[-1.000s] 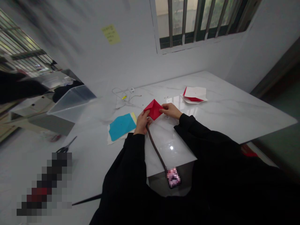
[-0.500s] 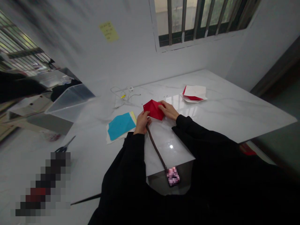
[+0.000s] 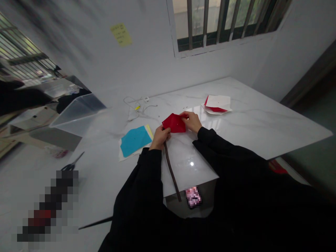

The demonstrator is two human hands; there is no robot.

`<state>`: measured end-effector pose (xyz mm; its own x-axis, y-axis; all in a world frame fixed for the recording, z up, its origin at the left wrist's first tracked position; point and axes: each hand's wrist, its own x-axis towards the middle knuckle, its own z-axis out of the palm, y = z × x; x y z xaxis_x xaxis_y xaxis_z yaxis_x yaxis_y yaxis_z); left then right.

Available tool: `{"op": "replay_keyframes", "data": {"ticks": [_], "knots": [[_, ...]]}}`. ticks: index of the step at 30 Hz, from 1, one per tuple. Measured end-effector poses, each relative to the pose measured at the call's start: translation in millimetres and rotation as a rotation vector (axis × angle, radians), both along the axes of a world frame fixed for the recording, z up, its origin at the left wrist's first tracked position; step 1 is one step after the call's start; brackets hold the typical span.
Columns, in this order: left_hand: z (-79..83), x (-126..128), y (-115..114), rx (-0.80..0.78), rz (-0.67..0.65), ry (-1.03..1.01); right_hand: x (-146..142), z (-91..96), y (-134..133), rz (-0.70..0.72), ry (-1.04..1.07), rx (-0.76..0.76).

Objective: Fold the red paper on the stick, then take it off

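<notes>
A piece of folded red paper (image 3: 174, 123) is held over the table between my two hands. My left hand (image 3: 159, 137) pinches its lower left edge, thumb on top. From beneath that same hand a thin brown stick (image 3: 170, 167) runs down past the table's front edge; its upper end is hidden by the hand. At the upper right corner of the paper, my right hand (image 3: 193, 121) grips with closed fingers. Creases and a few small pale spots show on the red surface. Left of my left hand lie blue paper (image 3: 136, 140) and pale sheets under it.
White and red papers (image 3: 217, 104) lie on the table's (image 3: 265, 122) right part. A thin cable (image 3: 143, 111) with a yellow tag (image 3: 138, 107) rests near the wall. Scissors (image 3: 72, 165) are at the left, beside a clear plastic bin (image 3: 78, 112). A barred window is above.
The red paper has turned in my hands, and my right fingers have shifted up to its upper right corner. The stick's lower end has swung a little to the left.
</notes>
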<state>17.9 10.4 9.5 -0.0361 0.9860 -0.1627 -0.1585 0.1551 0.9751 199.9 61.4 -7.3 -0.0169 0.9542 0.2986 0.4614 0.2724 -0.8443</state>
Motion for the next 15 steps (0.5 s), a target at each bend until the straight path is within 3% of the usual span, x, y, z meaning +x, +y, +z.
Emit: {"op": "replay_keyframes", "data": {"ticks": [5,12,15], "knots": [[-3.8,-7,5,0.032,0.066,0.043,7,3.9,3,-0.05,0.044,-0.011],[-6.1,-12,4,0.043,-0.054,0.081,19,-10.1,20,-0.155,0.25,-0.064],[-6.3,-11,5,0.057,-0.034,0.095,21,-16.8,25,-0.158,0.286,-0.105]]}}
